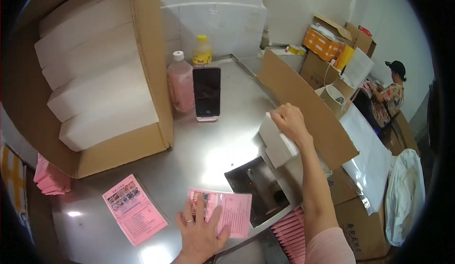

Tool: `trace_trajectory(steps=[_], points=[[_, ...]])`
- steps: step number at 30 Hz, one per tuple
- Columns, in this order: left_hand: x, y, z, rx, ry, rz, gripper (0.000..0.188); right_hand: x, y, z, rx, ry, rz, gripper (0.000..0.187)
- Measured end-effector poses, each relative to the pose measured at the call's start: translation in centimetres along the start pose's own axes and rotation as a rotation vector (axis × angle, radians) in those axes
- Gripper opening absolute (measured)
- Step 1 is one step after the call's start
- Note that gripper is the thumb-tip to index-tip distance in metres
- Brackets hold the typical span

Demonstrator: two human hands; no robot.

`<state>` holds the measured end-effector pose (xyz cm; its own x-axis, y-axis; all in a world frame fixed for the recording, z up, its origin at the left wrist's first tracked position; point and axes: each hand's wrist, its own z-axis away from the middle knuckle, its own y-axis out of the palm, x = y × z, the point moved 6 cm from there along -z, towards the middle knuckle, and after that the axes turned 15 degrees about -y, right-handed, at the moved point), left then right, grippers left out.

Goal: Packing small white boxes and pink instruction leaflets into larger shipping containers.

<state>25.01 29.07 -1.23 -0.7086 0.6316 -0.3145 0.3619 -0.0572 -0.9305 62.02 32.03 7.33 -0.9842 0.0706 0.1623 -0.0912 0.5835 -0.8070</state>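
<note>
My left hand (201,231) lies with its fingers spread on a pink printed packet (237,214) at the table's near edge. To its left is a stack of similar pink printed packets (137,216). My right arm reaches forward, and my right hand (290,123) is closed at the top of a white stack (279,148). Its fingertips are hidden, so what they pinch cannot be seen. Between the hands, a dark rectangular opening (256,188) with a small red light is set into the metal table (199,155).
A large cardboard box (123,157) holding white blocks stands at left. Behind are a phone (207,93) on a stand, a pink-filled bottle (181,86) and a yellow-capped bottle (202,50). A cardboard panel (308,103) borders the right side. Pink packets (291,235) sit below; another person (393,93) works farther off.
</note>
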Motion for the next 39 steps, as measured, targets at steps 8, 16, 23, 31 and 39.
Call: trace_trajectory(steps=[8, 16, 23, 31, 39], points=[[-0.4, -0.2, 0.3, -0.169, 0.04, 0.007, 0.052, 3.1, -5.2, 5.7, -0.077, -0.073, -0.045, 0.023], [-0.4, -0.5, 1.4, -0.204, 0.065, -0.084, 0.06, 9.8, -8.0, 13.6, 0.035, 0.084, 0.209, 0.021], [-2.2, -2.5, 1.9, -0.124, 0.148, -0.064, 0.063, 9.0, -6.8, 13.8, -0.067, 0.033, 0.249, 0.015], [-3.0, 0.3, 2.5, 0.003, 0.275, 0.146, 0.042, 12.1, -6.6, 15.5, -0.27, -0.151, 0.211, 0.037], [-1.9, -2.6, 1.6, 0.101, 0.17, 0.18, 0.067, 24.1, 2.3, 19.3, -0.026, -0.631, -0.206, 0.038]])
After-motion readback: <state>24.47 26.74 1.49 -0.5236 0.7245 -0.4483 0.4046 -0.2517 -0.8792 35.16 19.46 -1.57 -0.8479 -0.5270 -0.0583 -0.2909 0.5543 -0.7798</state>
